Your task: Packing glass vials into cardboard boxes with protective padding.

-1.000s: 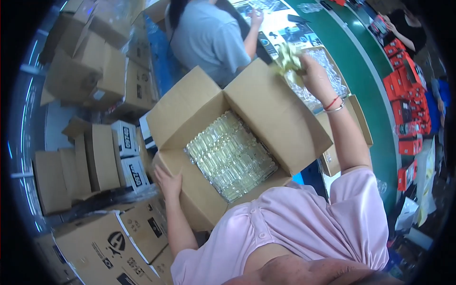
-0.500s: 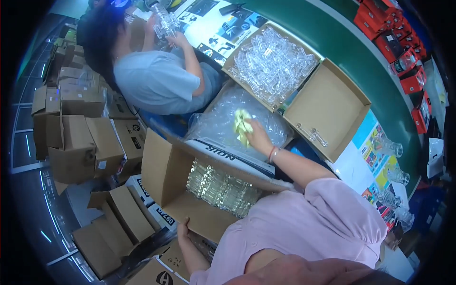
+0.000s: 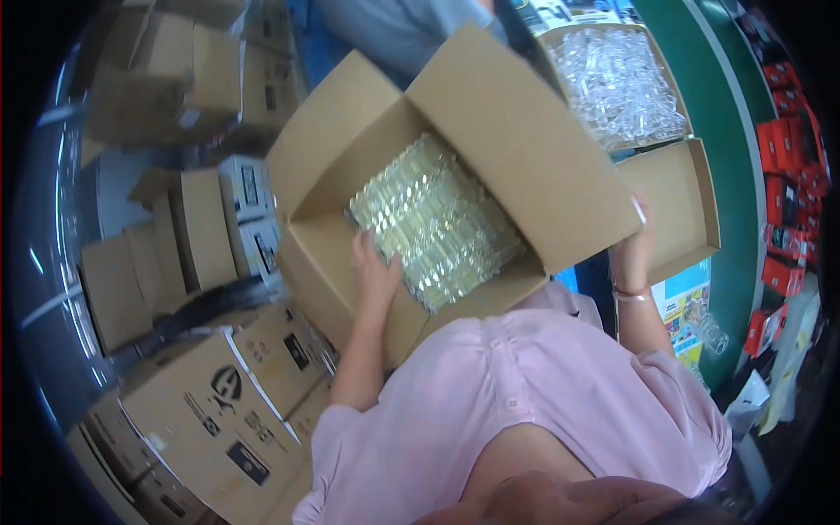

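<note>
A large open cardboard box [image 3: 350, 144] is tilted in front of me, its flaps spread. Inside lie packed rows of clear, yellowish-tinted glass-like pieces [image 3: 437, 223]. My left hand [image 3: 376, 273] reaches into the box, thumb and fingers apart, the fingertips at the left edge of the rows. At the right, my right hand [image 3: 633, 249] holds the corner of the box's right flap [image 3: 525, 149]; some of its fingers are hidden behind the cardboard. A small white patch shows at its fingertips, too small to name.
Beyond the flap, a shallow carton [image 3: 682, 87] holds many loose clear pieces, beside another shallow carton [image 3: 691, 201] on the green table [image 3: 731, 131]. Clear glassware [image 3: 710, 332] stands near its edge. Cardboard boxes [image 3: 219, 394] crowd the left. Another person's sleeve [image 3: 385, 31] shows at the top.
The large box has come up and turned toward me. My right hand has left the plastic-covered pile for the flap, and the yellow cloth it held is out of sight. My left hand has moved inside.
</note>
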Available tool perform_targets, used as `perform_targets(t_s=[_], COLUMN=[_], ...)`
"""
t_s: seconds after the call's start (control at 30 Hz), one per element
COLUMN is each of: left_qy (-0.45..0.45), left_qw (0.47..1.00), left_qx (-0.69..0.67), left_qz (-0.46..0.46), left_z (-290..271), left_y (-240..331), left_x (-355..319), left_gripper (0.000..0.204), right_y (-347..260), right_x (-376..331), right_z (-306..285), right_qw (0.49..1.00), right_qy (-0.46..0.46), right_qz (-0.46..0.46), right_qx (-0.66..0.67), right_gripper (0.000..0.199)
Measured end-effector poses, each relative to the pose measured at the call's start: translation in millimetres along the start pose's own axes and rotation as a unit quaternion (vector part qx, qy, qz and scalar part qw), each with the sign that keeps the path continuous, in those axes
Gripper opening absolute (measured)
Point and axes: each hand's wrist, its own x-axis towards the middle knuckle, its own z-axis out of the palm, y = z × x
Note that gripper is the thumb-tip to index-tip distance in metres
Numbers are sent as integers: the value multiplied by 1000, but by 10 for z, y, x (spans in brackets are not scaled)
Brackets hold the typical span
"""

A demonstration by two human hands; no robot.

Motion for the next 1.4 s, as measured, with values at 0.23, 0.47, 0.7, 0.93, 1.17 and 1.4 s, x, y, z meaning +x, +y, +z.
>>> perform_targets(t_s=[0.23, 0.47, 0.7, 0.93, 1.17, 1.4], left_qy=[-43, -127, -151, -72, -52, 19], left_qw=[583, 778, 829, 850, 863, 838], left_qx=[-673, -277, -99, -120, -255, -288], left_qz=[-454, -549, -529, -507, -433, -463], left_z=[1412, 1937, 1270, 1673, 1969, 1820], left_y=[-937, -844, -339, -494, -1034, -395], left_x=[-344, -394, -566, -523, -705, -452], left_gripper=[53, 86, 86, 92, 78, 90], right_y=[-1047, 1176, 2834, 3375, 2068, 2100], right_x=[-689, -397, -77, 259, -642, -466], right_z=[1201, 2244, 1455, 1132, 1831, 1725], right_qw=[728, 631, 663, 638, 716, 726], right_qy=[-435, -349, -199, -279, -330, -297], right_qz=[-407, 45, -73, -17, 74, 116], right_qx=[-340, -691, -718, -718, -611, -609], right_gripper=[33, 53, 44, 77, 96, 95])
